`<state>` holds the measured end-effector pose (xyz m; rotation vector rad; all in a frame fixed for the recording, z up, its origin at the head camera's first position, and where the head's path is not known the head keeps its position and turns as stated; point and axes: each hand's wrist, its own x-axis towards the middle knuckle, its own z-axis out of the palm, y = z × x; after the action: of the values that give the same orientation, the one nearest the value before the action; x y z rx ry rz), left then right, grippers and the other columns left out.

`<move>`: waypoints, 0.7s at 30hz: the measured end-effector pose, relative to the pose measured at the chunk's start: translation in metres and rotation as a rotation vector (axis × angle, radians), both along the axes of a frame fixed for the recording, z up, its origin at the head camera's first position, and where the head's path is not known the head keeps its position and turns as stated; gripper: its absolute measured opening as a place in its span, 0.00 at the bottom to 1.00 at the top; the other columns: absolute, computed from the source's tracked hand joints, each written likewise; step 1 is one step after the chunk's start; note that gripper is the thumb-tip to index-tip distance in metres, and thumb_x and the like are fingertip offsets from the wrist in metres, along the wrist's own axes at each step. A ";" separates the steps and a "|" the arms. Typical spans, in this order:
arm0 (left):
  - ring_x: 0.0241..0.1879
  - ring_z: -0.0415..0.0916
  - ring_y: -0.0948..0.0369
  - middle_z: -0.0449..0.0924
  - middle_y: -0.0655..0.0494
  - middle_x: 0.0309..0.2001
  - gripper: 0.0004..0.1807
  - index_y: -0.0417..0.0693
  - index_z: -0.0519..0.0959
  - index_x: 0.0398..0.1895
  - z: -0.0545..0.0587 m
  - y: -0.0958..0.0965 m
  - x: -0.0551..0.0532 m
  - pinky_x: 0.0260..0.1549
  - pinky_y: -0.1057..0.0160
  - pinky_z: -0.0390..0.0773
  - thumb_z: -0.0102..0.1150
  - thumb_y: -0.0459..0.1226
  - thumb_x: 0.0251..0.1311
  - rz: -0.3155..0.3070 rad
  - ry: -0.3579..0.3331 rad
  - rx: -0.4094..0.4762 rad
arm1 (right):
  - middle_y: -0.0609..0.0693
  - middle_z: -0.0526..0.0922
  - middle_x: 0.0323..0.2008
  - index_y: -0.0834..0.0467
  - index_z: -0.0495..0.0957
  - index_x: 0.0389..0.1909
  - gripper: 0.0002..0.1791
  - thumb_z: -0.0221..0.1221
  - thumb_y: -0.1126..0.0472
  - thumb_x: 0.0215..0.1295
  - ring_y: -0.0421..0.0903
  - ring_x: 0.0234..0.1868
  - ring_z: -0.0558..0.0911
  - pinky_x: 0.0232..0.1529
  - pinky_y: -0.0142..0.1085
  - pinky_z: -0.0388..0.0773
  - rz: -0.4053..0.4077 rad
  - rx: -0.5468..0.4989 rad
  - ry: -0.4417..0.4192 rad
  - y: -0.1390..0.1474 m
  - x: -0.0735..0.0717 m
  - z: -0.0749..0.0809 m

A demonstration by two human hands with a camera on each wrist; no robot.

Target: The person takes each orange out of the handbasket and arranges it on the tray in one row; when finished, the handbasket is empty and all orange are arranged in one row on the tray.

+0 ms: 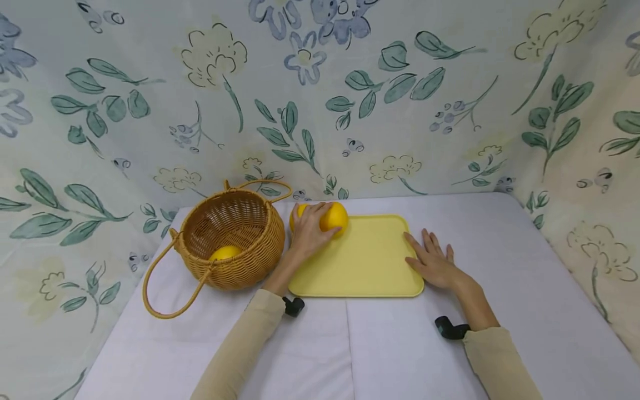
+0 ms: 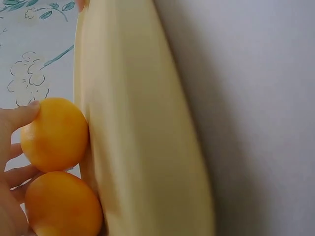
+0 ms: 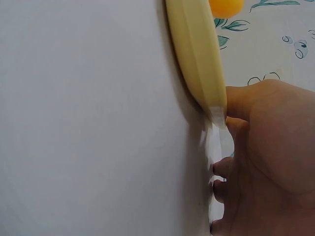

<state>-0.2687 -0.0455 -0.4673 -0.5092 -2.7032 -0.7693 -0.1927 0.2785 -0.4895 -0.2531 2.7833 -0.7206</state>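
Note:
My left hand [image 1: 308, 236] reaches over the far left corner of a yellow tray [image 1: 370, 258] and grips an orange [image 1: 337, 216] between thumb and fingers. A second orange [image 2: 64, 205] sits right beside the first, partly covered by the fingers in the head view. In the left wrist view the thumb lies on the first orange and the other fingers curl behind it. My right hand [image 1: 439, 268] rests at the tray's right edge, fingers spread and straight, with the thumb and index finger touching the rim.
Left of the tray stands a round wicker basket [image 1: 252, 266] with two loop handles, one hanging down in front. Inside it lies a yellow-orange fruit [image 1: 226, 253]. A white cloth [image 1: 385, 344] covers the table, and a flowered curtain [image 1: 320, 128] hangs behind.

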 end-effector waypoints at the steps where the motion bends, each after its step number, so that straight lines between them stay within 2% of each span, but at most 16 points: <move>1: 0.68 0.73 0.50 0.78 0.51 0.69 0.37 0.53 0.75 0.71 0.000 0.000 0.000 0.79 0.34 0.40 0.73 0.51 0.60 -0.004 0.001 -0.003 | 0.74 0.29 0.80 0.53 0.45 0.84 0.38 0.45 0.44 0.82 0.75 0.80 0.29 0.70 0.76 0.17 -0.002 0.000 -0.001 0.001 0.000 0.000; 4: 0.68 0.74 0.50 0.78 0.51 0.69 0.36 0.52 0.75 0.71 0.000 0.001 -0.002 0.80 0.36 0.43 0.74 0.51 0.60 -0.014 0.017 -0.028 | 0.74 0.29 0.80 0.53 0.45 0.84 0.39 0.46 0.44 0.81 0.75 0.80 0.29 0.70 0.76 0.17 -0.004 -0.004 -0.002 0.000 0.001 0.001; 7: 0.69 0.72 0.50 0.78 0.50 0.68 0.36 0.49 0.75 0.69 0.002 0.003 -0.004 0.79 0.43 0.54 0.75 0.48 0.59 -0.039 0.008 -0.023 | 0.74 0.29 0.80 0.53 0.45 0.84 0.39 0.46 0.44 0.81 0.75 0.80 0.29 0.70 0.76 0.17 -0.002 -0.006 -0.004 0.000 0.001 0.001; 10: 0.70 0.69 0.51 0.76 0.49 0.68 0.36 0.45 0.74 0.67 0.005 0.004 -0.006 0.75 0.50 0.66 0.77 0.44 0.57 -0.074 -0.037 0.009 | 0.74 0.29 0.80 0.54 0.45 0.84 0.38 0.45 0.45 0.82 0.75 0.80 0.29 0.70 0.76 0.17 -0.001 -0.010 -0.008 -0.001 0.001 0.000; 12: 0.70 0.69 0.51 0.75 0.48 0.68 0.36 0.43 0.74 0.66 0.007 0.005 -0.007 0.73 0.52 0.71 0.78 0.43 0.56 -0.090 -0.069 0.023 | 0.74 0.29 0.80 0.54 0.45 0.84 0.38 0.46 0.45 0.81 0.75 0.80 0.29 0.70 0.76 0.17 -0.002 -0.013 -0.012 -0.001 0.001 -0.001; 15: 0.69 0.69 0.51 0.74 0.48 0.68 0.36 0.42 0.73 0.66 0.011 0.006 -0.009 0.71 0.52 0.73 0.78 0.42 0.55 -0.102 -0.103 0.026 | 0.74 0.29 0.80 0.53 0.45 0.84 0.38 0.45 0.45 0.82 0.74 0.80 0.28 0.70 0.76 0.17 -0.003 -0.014 -0.017 -0.001 0.001 0.000; 21: 0.71 0.68 0.49 0.72 0.46 0.71 0.39 0.43 0.73 0.70 0.017 0.002 -0.012 0.74 0.51 0.69 0.78 0.43 0.56 -0.125 -0.123 0.004 | 0.73 0.29 0.81 0.53 0.44 0.84 0.38 0.45 0.45 0.82 0.74 0.80 0.29 0.70 0.75 0.17 -0.002 -0.008 -0.010 -0.001 0.000 0.002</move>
<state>-0.2805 -0.0431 -0.4499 -0.6552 -2.8026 -0.8656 -0.1922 0.2773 -0.4879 -0.2476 2.7718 -0.7319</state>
